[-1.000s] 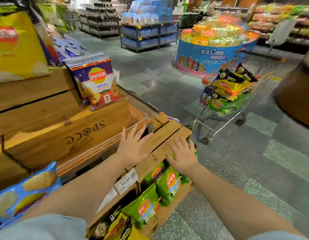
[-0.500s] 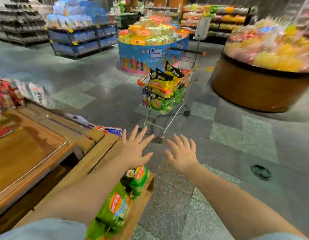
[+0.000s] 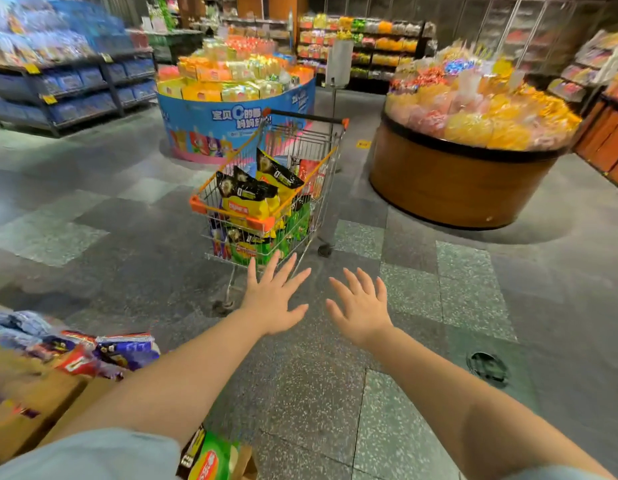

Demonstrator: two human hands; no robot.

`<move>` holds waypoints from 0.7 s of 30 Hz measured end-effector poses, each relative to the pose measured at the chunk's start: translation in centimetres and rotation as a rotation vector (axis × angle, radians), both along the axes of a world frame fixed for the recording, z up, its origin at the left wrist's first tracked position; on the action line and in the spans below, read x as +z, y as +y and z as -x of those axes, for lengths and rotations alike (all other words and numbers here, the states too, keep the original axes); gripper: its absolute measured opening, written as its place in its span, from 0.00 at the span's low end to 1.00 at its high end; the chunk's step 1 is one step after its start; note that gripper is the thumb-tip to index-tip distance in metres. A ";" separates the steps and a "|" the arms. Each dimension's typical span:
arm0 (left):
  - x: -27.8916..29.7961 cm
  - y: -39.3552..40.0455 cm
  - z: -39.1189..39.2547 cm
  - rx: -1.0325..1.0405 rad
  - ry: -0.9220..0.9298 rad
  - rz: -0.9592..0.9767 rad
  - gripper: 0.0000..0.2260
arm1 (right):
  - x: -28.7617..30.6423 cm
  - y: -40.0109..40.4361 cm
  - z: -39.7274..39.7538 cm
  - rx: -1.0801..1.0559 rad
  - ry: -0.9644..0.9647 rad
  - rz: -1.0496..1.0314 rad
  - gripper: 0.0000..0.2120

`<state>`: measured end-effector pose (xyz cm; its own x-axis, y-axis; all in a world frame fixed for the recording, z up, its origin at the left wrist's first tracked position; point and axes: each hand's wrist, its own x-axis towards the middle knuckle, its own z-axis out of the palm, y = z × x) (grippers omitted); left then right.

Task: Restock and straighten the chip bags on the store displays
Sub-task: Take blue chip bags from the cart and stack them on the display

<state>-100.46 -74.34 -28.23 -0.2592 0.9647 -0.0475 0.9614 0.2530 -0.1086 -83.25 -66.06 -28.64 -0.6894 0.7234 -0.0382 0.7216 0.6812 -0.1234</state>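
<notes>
While both the left hand [image 3: 273,299] and right hand [image 3: 361,306] reached out spread and empty, the chip bags [image 3: 257,197] sat heaped in the cart [image 3: 231,206] just ahead, probably light, puffy and crushable, best pinched by their top seams.

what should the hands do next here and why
Probably reach on to the shopping cart and take a yellow chip bag from its top. Both the left hand and right hand are open, empty and stretched toward it, short of touching.
</notes>
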 end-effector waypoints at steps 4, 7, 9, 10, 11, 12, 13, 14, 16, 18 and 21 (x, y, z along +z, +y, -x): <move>2.0 9.0 3.5 -0.011 0.034 -0.004 0.30 | 1.1 8.3 2.8 -0.038 0.024 0.009 0.26; 2.4 15.2 4.8 -0.016 0.021 0.004 0.30 | 1.1 13.9 3.9 -0.051 0.020 0.025 0.26; 1.8 19.2 4.9 -0.039 0.018 0.011 0.30 | 0.8 17.9 4.4 -0.054 0.016 0.034 0.26; 1.4 21.3 4.8 -0.051 0.020 0.019 0.30 | 0.6 20.1 4.8 -0.059 0.016 0.038 0.26; 0.9 23.4 4.9 -0.061 0.023 0.030 0.30 | 0.4 22.3 5.2 -0.063 0.017 0.043 0.26; 0.6 25.6 5.0 -0.067 0.026 0.040 0.31 | 0.2 24.6 5.6 -0.063 0.020 0.049 0.26; 0.2 28.0 5.2 -0.068 0.027 0.044 0.31 | 0.1 27.0 6.1 -0.056 0.021 0.054 0.26; -0.1 30.3 5.5 -0.060 0.027 0.041 0.31 | 0.0 29.4 6.6 -0.044 0.019 0.054 0.26; -0.3 35.0 6.3 -0.028 0.023 0.021 0.31 | -0.1 34.5 7.7 -0.015 0.010 0.042 0.27; -0.1 39.4 7.1 -0.004 0.017 0.015 0.31 | 0.1 39.3 8.7 0.006 -0.002 0.048 0.27; 0.5 44.8 8.6 0.023 0.035 -0.004 0.30 | 0.5 45.6 10.5 0.040 -0.010 0.052 0.27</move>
